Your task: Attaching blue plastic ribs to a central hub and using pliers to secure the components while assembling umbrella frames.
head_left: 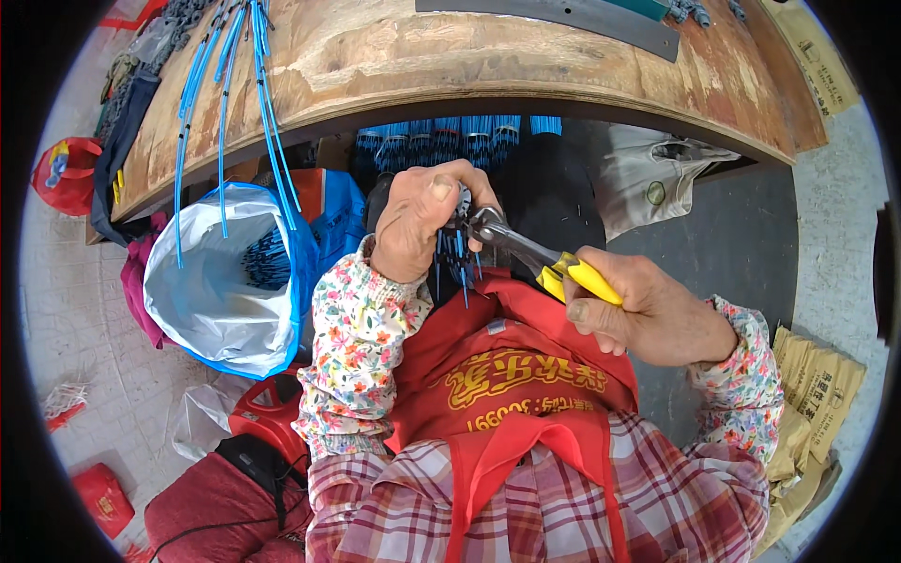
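From the head camera I see a big wooden table (pixel 526 66) over a grey stone floor (pixel 75 310). One dark metal strip (pixel 563 14) lies on the table. Long blue strips (pixel 225 84) hang off its edge; I count about six. One blue and white bag (pixel 230 281) sits below, with more blue strips inside. One red stool (pixel 272 413) stands by it. My left hand (pixel 418 220) is closed around a bunch of small blue pieces (pixel 457 263). My right hand (pixel 648 314) grips one pair of yellow pliers (pixel 540 258), whose tip meets the bunch above my red apron (pixel 516 375).
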Motion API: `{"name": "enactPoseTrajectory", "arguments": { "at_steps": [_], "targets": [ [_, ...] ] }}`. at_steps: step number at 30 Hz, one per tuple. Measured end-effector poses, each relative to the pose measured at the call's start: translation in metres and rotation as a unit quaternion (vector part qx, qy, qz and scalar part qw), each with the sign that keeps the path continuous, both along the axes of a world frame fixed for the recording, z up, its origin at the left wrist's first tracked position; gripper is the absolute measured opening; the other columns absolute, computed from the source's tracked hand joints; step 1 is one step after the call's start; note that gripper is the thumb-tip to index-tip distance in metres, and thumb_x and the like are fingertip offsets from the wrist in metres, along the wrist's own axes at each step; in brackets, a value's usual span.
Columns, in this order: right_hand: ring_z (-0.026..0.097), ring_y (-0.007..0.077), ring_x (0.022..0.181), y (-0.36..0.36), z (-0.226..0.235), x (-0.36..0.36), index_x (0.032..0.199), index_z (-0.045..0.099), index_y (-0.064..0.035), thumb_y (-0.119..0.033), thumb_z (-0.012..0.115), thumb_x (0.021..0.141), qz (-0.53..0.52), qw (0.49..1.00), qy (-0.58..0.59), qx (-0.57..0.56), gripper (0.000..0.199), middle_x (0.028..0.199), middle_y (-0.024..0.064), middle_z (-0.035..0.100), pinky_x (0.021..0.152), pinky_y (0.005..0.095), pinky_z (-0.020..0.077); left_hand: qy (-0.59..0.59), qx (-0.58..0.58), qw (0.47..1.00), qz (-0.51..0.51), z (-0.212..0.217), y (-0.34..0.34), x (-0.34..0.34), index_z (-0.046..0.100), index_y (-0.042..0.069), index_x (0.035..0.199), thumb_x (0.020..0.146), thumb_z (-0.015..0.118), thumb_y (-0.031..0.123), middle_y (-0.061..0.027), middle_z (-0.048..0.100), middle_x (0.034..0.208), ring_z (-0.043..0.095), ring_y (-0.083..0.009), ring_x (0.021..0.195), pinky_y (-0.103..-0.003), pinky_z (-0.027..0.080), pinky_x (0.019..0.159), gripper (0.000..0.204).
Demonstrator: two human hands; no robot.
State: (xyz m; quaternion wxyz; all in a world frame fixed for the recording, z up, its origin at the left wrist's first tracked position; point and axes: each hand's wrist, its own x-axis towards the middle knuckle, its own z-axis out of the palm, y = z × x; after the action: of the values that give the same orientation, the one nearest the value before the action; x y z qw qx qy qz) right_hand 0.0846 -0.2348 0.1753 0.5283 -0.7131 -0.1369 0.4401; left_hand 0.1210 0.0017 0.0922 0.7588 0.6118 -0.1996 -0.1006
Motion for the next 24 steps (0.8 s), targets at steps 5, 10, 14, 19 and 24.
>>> {"name": "enactPoseTrajectory", "arguments": {
  "at_steps": [5,10,14,19,24],
  "targets": [
    [0.053,0.0277,0.058,0.012,-0.017,-0.015,0.091,0.045,0.0003,-0.02,0.057,0.091,-0.049,0.993,-0.107,-0.007,0.024,0.067,0.0154,0.049,0.054,0.0362,0.0403,-0.02,0.08,0.995,0.056,0.002,-0.005,0.001,0.057,-0.005,0.079,0.092,0.04,0.05,-0.0104,0.056,0.067,0.051,-0.0143,0.056,-0.025,0.039,0.052,0.06],
    [0.053,0.0383,0.065,0.024,-0.028,-0.027,0.09,0.043,0.001,-0.018,0.058,0.089,-0.134,0.987,-0.09,-0.004,0.024,0.071,0.0216,0.05,0.058,0.0393,0.0408,-0.031,0.091,0.989,0.112,0.004,-0.013,0.003,0.059,-0.002,0.08,0.094,0.039,0.043,-0.0057,0.055,0.065,0.05,-0.011,0.058,-0.024,0.039,0.056,0.051],
    [0.053,0.0401,0.068,0.024,-0.026,-0.01,0.088,0.044,0.0005,-0.019,0.06,0.087,-0.103,0.989,-0.095,0.036,0.026,0.073,0.0223,0.051,0.059,0.0399,0.0406,-0.101,0.084,0.982,0.135,-0.006,-0.005,0.01,0.059,-0.002,0.086,0.093,0.042,0.036,-0.0054,0.056,0.067,0.05,-0.0105,0.058,-0.024,0.04,0.056,0.042],
    [0.053,0.0196,0.063,0.005,-0.017,0.039,0.097,0.051,-0.0032,-0.02,0.061,0.088,-0.077,0.942,-0.326,-0.02,0.022,0.075,0.0087,0.05,0.061,0.0312,0.0446,-0.052,0.03,0.965,0.254,0.005,-0.012,-0.001,0.059,-0.002,0.092,0.085,0.058,0.016,-0.0048,0.057,0.069,0.052,-0.0101,0.059,-0.023,0.042,0.057,0.019],
    [0.055,0.0334,0.082,0.003,-0.008,0.098,0.093,0.058,-0.0044,-0.021,0.067,0.076,-0.064,0.732,-0.661,-0.15,0.025,0.085,0.0156,0.054,0.071,0.0432,0.0441,-0.106,0.1,0.947,0.287,0.023,-0.016,-0.021,0.057,-0.003,0.094,0.076,0.066,0.0,-0.0059,0.06,0.071,0.056,-0.0107,0.063,-0.022,0.044,0.057,0.02]
  ]
}}
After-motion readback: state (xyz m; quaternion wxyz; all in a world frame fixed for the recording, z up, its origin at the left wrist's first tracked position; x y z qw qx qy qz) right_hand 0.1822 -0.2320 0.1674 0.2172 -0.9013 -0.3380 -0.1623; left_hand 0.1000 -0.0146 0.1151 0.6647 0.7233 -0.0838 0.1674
